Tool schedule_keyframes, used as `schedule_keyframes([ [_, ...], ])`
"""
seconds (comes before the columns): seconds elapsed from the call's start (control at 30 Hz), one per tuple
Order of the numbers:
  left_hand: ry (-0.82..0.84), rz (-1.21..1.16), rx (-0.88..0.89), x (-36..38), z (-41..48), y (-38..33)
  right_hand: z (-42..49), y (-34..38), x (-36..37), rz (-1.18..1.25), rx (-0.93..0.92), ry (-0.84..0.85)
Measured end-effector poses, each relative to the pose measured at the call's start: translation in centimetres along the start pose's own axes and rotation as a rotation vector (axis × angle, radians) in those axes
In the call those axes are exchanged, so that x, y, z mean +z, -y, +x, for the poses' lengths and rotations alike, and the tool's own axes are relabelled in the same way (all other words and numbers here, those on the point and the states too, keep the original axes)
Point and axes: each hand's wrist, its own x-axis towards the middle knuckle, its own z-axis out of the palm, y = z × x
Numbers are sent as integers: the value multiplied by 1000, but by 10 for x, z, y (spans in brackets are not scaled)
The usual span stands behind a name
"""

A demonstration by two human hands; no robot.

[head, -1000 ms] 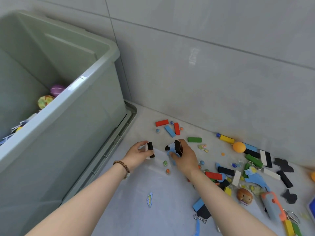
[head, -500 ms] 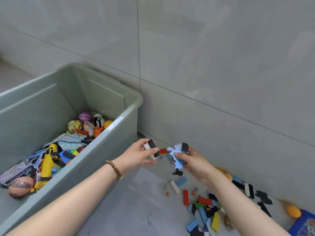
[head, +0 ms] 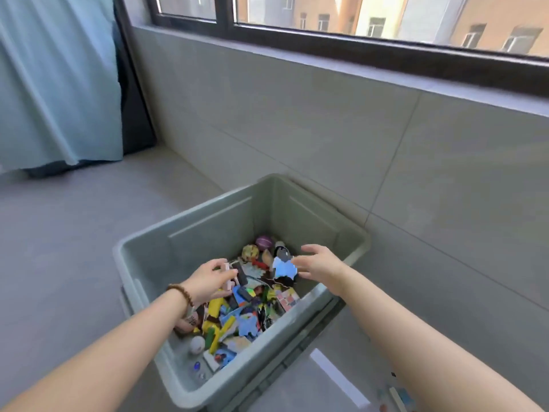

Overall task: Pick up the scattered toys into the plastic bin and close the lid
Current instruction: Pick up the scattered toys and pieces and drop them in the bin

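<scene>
The green plastic bin stands open on the floor against the wall, its bottom covered with several toys. Both my hands are over it. My left hand, with a bead bracelet on the wrist, has loosened fingers; a white block and a black block are right at its fingertips. My right hand is spread open, and a light blue foam piece hangs in the air just left of its fingers. The lid lies under the bin.
A few scattered toys show on the floor at the bottom right corner. The tiled wall runs behind the bin below a window. A blue curtain hangs at the far left.
Both hands carried their pieces from the floor pile leftward to above the bin. The right hand has opened and let go of the blue foam piece; the left hand's blocks are coming loose.
</scene>
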Motion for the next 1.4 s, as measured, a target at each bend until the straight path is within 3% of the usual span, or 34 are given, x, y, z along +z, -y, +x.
schedule_keyframes([
  [0.07,-73,99,-12,-14,5,10,2,-7,2,-152,-62,-89],
  [0.17,-136,295,68,-16,10,12,-4,-21,-20,-189,-178,-162],
  [0.3,-82,442,282,29,3,-5,-20,-55,-70,-178,-240,-320],
  [0.5,90,627,619,155,-16,-20,-51,-135,-141,-134,-84,-418],
  [0.57,131,638,640,193,-17,-9,-62,-164,-155,-136,-30,-435],
  [0.67,110,874,714,236,-10,25,-76,-215,-173,-124,69,-438],
  [0.8,344,908,533,269,10,99,-88,-291,-181,-64,194,-458],
  [0.93,385,944,344,295,24,162,-88,-351,-178,-20,221,-428],
  [1.23,482,1134,393,346,39,234,-78,-422,-180,-218,131,-427],
  [1.4,437,1113,443,354,47,250,-71,-436,-175,-347,116,-392],
])
